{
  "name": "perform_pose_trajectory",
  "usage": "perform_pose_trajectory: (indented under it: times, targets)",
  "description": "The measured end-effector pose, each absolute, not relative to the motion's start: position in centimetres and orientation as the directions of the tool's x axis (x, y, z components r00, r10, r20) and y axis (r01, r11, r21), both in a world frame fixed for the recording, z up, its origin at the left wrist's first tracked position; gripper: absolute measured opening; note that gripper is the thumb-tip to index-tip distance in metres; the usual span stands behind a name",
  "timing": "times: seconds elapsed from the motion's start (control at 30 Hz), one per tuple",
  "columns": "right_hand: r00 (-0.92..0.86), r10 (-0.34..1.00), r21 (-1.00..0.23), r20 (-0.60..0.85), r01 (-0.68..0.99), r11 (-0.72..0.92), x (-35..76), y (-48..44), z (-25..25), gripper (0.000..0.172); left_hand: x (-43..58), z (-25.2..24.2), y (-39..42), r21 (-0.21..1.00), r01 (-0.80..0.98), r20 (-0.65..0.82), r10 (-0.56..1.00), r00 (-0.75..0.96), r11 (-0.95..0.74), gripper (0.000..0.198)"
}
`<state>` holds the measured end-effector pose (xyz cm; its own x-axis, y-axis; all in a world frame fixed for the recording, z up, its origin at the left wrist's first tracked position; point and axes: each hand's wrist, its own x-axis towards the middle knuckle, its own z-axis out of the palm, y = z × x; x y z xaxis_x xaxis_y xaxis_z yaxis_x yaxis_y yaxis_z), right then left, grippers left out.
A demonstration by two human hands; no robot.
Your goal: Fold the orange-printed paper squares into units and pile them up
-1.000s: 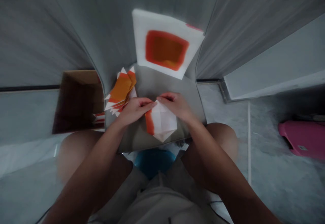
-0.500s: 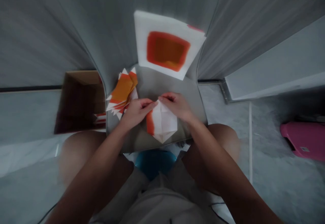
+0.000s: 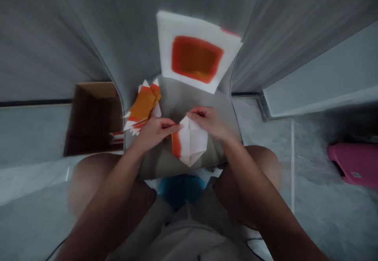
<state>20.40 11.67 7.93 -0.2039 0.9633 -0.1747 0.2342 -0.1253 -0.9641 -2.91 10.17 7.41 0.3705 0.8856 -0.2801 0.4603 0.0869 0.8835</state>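
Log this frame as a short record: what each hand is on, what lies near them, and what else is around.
Left hand: fingertips at the left edge of the folded paper
Right hand: fingers on the paper's top corner
Things: pile of orange and white paper beside the left hand, on a grey board
Rest: white sheet with orange square, cardboard box, pink object
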Motion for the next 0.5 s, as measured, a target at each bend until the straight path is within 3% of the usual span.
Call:
perform_pose_trajectory:
  times: [0.3,0.5]
  targets:
    - [-0.238,0.953,-0.949,-0.19,0.294,-0.116,21.0,11.6,8.5,0.037,-3.7,7.5,10.2,0.876,0.474,-0.329,0.826,0.457,0.087,0.042]
    - [-0.272,0.946,-0.953,-0.178,0.286,-0.097,20.7,11.5,8.2,0.037,-2.7,7.3,10.4,0.915,0.402,-0.22,0.846,0.485,0.007,0.045]
